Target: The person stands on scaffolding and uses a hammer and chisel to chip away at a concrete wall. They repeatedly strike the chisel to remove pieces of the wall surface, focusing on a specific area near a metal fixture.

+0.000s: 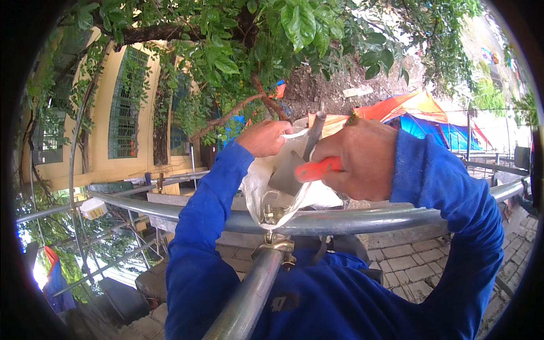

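My left hand [263,139] is closed on the far rim of a white plastic sack [258,184], pulling its mouth apart. In my right hand [362,158] is a putty knife with a red-orange handle [318,169]. Its flat grey blade [286,171] points left, over or inside the mouth of the sack; how deep, I cannot tell. The near side of the sack hangs at a metal scaffold clamp [272,216] on a horizontal pipe [362,221]. What lies at the bottom of the sack is hidden.
A second pipe [246,294] runs from the clamps toward me, and a grey pipe end [318,122] sticks up between my hands. Leafy branches [226,51] hang ahead. A yellow building [148,113] stands left, orange and blue tarps [419,110] right. Paving [413,260] lies far below.
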### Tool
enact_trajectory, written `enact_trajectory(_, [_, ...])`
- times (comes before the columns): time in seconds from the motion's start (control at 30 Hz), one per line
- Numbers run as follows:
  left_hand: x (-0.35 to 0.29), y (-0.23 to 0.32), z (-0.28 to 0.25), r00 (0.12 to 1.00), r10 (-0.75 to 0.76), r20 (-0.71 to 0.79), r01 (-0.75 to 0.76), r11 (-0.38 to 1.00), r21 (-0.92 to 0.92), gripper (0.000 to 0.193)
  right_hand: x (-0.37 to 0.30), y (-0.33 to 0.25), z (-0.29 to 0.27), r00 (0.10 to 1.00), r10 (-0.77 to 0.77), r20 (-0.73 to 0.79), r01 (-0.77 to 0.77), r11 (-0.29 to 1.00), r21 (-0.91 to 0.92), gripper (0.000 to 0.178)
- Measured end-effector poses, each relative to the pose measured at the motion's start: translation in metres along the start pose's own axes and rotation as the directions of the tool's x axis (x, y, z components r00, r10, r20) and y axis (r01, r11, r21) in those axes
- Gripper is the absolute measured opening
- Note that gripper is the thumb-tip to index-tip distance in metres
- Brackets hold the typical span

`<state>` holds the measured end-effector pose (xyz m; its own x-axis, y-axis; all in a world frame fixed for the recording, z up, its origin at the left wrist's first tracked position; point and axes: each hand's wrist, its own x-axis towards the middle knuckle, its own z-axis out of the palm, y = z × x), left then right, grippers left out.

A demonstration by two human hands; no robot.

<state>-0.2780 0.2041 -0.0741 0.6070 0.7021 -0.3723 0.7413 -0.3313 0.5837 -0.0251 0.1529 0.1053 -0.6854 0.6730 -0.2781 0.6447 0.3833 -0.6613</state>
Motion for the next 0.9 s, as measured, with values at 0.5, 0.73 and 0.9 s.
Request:
enact_trajectory(0.5, [0.017,-0.046,0.031,0.978,0.180,-0.108,-0.188,0.979,-0.072,0.035,0.035,-0.004,0.016,0.694,-0.282,-0.663,0.022,0.928,-0.372,0.030])
enact_trajectory(0.73, [0.012,-0.095,0.043,0.996,-0.085,-0.006,0.082,0.977,-0.199,0.046,-0.072,-0.006,-0.001,0.463,-0.045,-0.885,0.111,0.994,0.007,0.022])
enact_trajectory(0.9, [0.006,-0.050,0.014,0.977,-0.197,-0.085,0.155,0.921,-0.356,0.063,-0.136,0.002,0.036,0.188,0.394,-0.900,0.212,0.878,0.429,0.023])
